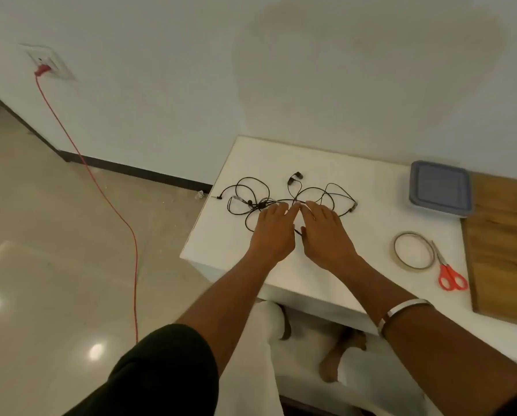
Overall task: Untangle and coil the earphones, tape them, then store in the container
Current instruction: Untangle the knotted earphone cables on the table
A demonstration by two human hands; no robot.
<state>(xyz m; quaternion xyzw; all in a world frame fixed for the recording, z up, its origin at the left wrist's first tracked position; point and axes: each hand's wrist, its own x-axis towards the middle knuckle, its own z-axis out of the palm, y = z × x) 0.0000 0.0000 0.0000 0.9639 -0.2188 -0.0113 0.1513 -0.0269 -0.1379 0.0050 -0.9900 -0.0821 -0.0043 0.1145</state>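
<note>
Two hands are working the tangle right now. I'm looking at the earphones (284,199) lying as a loose black knot on the white table (221,229), toward its left half, plug end trailing off to the left edge, buds up top near the middle.

Left hand (273,228) is lying palm down, fingers stretched forward onto the cable, nothing curled round it that I can see. Right hand (326,232) is doing the same, fingers straight and reaching onto the wires just beside the left fingertips. A strand is running between the two thumbs; whether either thumb is pinching it, I can't tell.

I'm judging this as the very start: untangling not done, nothing coiled.

How I'd be doing this step:
- finding one free end first, the plug at the left is the easiest
- pinning the knot's centre with one hand, feeding the end back through loops with the other
- loosening, not pulling; tugging tightens thin cable
- keeping the buds apart once they're free

Tape roll (413,250) and red scissors (449,273) are sitting to the right, touching or nearly so. Container (440,190) with grey-blue lid is sitting at the far right, lid on, well apart from the cable.
</note>
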